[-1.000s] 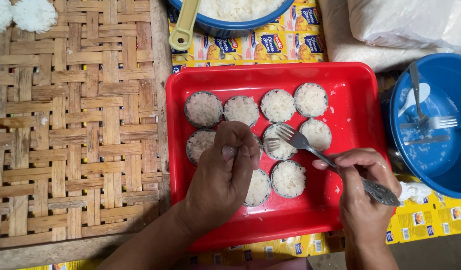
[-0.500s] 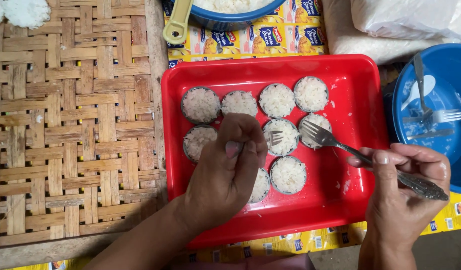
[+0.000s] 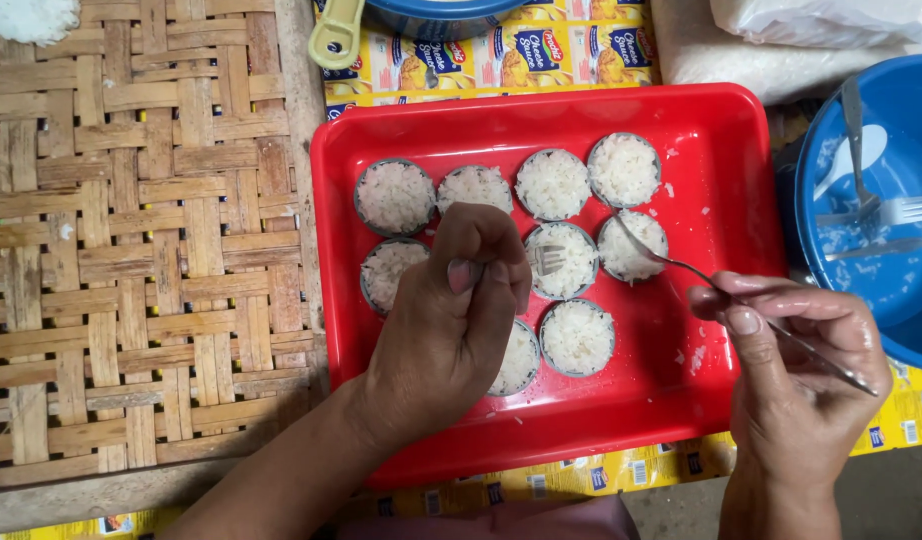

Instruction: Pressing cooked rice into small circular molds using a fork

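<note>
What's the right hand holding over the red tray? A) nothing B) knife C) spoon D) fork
D: the right hand pinches the handle of a metal fork, whose tines lie on a rice-filled cup in the red tray; the left hand is over the cups beside it.

Glossy red plastic tray [image 3: 681, 440], shiny metal fork [image 3: 621, 258]
</note>
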